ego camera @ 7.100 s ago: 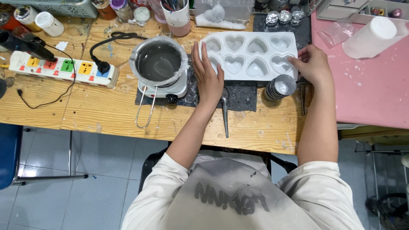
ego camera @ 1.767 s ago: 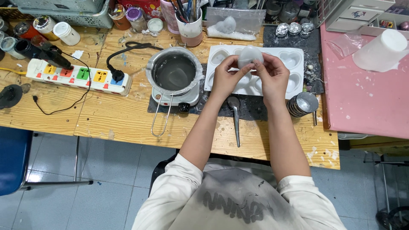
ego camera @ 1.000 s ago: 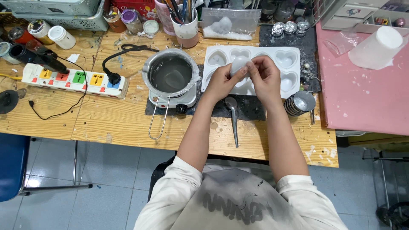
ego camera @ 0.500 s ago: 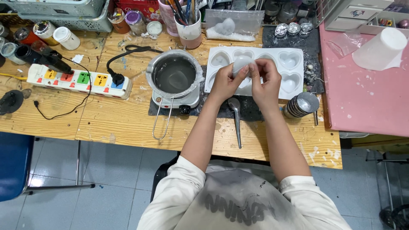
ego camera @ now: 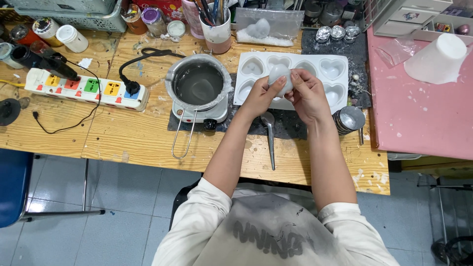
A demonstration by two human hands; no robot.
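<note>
Both hands have come up off the mould since a few seconds back, when they lay flat on its two ends; now they meet over its middle with a white piece between them; over the last second they have barely shifted, just a slight lift.

Largest first: the wooden tabletop runs under everything, with the pink board on my right; on the dark mat sits the white heart mould tray, its long axis running left to right across my view, cavities in two rows; left of it, just beside, the melting pot stands on its small hot plate with the wire handle pointing toward me; further left lies the power strip; a spoon lies below my wrists, handle toward me.

Now the hands; my left hand and my right hand face each other, both closed round the white wax heart; left thumb across its front, right fingertips on its far side; so each grip is closed on that one piece, shared evenly, neither hand nearer than the other.

The relation that counts: the heart hangs clear above the tray, over the middle columns, not touching it; the empty cavities lie straight below and slightly away from me; the pot is off to the left, the small metal cups just by my right wrist; whether the heart's point faces up or down I cannot tell, my fingers cover it.
</note>
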